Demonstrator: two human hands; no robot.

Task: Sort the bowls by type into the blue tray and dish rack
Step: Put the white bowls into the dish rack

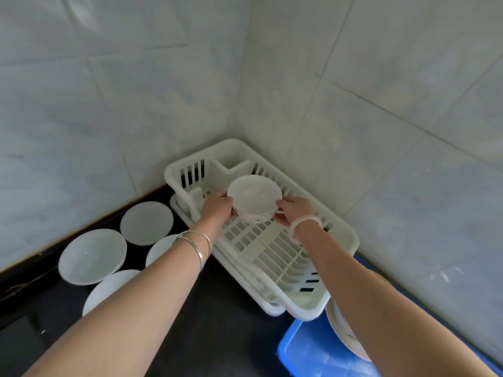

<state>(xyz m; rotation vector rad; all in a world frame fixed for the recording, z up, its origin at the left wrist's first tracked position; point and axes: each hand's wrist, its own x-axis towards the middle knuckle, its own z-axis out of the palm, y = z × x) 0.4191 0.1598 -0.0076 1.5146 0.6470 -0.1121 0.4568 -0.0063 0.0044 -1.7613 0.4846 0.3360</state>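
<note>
Pale wall tiles (136, 91) meet in a corner above the dark counter (217, 322) where you are working; at the centre of it all you hold a patterned bowl (254, 198), upright and white inside with a small motif on its outer wall, over the far half of the white dish rack (340, 238); your left hand (217, 206) is closed on its left side and your right hand (292, 210) on its right, fingers wrapped on the rim and wall, so the bowl is carried by both; whether its foot already touches the rack's grid you cannot tell from here; this looks like the placing step for this type of bowl; next, lower it level onto the grid, clear of the slotted cutlery section behind, and let go only once it sits steady; four plain white bowls (92, 255) wait on the counter to the left, close together; a blue tray (313, 349) lies nearest you on the right, with what seems another dish (343, 330) partly hidden behind your right forearm.
</note>
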